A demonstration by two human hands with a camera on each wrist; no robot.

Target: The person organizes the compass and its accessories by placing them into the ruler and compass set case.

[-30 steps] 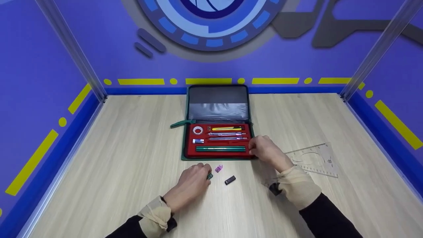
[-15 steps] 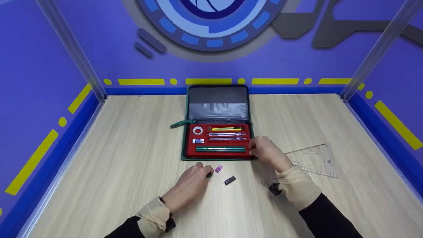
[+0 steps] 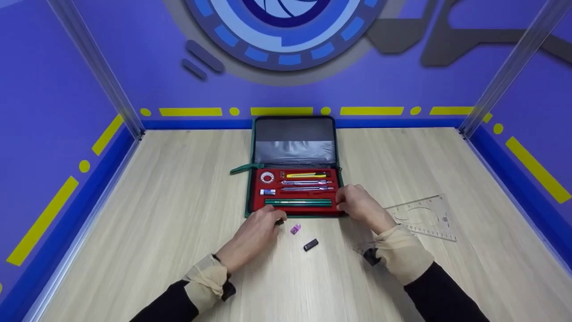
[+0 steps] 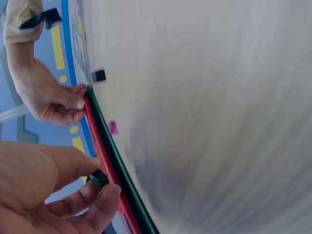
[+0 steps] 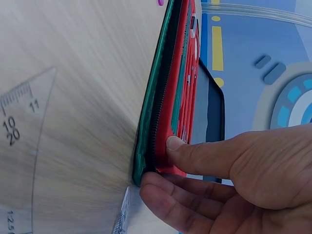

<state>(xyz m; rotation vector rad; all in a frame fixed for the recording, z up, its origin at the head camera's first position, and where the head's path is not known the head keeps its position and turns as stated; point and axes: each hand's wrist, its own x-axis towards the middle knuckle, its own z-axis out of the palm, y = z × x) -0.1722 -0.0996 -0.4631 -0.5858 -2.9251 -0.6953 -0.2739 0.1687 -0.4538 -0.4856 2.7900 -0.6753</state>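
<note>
On the bench [image 3: 156, 214], nearest the person, a black piece [image 3: 311, 244] and a pink piece [image 3: 295, 229] lie loose, just short of the case [image 3: 295, 134]; the left hand [image 3: 254, 235] has its fingers [image 4: 100, 202] pinched on a small green piece [image 4: 101, 178] at the case's near edge. The right hand [image 3: 359, 206] clamps the near right corner, thumb on the red tray [image 3: 272, 206], fingers underneath. That corner grip should hold firm and the green piece go in low and level, I judge; a clear ruler [image 3: 424, 217] lies to the right.

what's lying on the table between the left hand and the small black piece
In the head view, a small pink piece lies on the bare wood between the left hand and the black piece, touching neither. It also shows in the left wrist view.
</note>
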